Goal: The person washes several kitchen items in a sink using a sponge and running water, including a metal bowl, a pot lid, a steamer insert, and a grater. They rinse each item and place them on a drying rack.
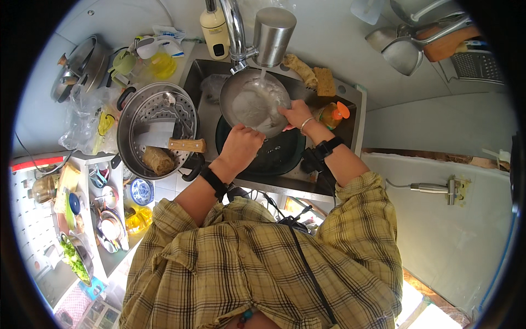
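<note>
Water runs from the chrome faucet (pixel 235 37) into a round metal bowl (pixel 242 98) tilted over the sink (pixel 347 96). On the bowl's right rim my right hand (pixel 298 115) is closed, thumb inside. My left hand (pixel 242 144) lies at the near rim with curled fingers; its fingertips are partly hidden, and whether it grips the rim I cannot tell. Beneath the bowl sits a dark green basin (pixel 279 158) with some water in it. To the left, a steamer pot (pixel 193 98) holds a cleaver (pixel 158 133) with a wooden handle, a spoon (pixel 170 100) and a brown loofah-like scrubber (pixel 158 160).
Behind the sink stand a cream dispenser (pixel 214 35) and a steel canister (pixel 273 37). A sponge (pixel 324 81) and an orange-topped pump bottle (pixel 332 115) are at the right. Plastic bags (pixel 88 119) lie left of the pot. Ladles (pixel 404 53) hang at upper right.
</note>
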Demonstrator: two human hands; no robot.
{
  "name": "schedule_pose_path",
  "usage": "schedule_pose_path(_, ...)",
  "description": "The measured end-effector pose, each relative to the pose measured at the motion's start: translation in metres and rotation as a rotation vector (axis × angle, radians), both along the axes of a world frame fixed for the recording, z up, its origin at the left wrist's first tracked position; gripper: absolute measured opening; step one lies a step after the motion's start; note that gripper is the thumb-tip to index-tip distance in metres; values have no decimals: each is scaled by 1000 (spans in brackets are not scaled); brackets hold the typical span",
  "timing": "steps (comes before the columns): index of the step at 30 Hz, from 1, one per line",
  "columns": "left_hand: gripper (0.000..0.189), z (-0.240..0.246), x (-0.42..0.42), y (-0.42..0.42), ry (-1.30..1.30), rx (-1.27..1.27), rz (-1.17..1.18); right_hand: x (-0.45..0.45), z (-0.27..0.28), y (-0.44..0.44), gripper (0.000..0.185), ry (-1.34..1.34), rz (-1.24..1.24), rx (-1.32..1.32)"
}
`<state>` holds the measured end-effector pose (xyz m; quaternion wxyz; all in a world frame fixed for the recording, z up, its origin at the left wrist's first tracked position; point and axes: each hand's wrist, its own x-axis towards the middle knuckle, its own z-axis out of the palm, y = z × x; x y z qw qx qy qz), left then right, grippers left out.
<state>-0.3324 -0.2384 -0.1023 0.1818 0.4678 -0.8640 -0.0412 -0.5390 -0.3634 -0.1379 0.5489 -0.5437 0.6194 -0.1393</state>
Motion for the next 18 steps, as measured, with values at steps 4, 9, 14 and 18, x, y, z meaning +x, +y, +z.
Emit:
schedule_pose_path(4,6,12,4,-1,-35,18,-13,7,-3,-5,53,257,108,-125)
schedule_pose_path(9,15,23,6,8,96,98,-2,3,-6,-15,40,300,194,-246)
schedule_pose_path(14,25,26,3,13,230,117,-72,-3,-7,-40,38,322,383,-154)
schedule_pose_path(18,24,29,7,13,334,147,-64,4,-4,-53,36,551,638,-458)
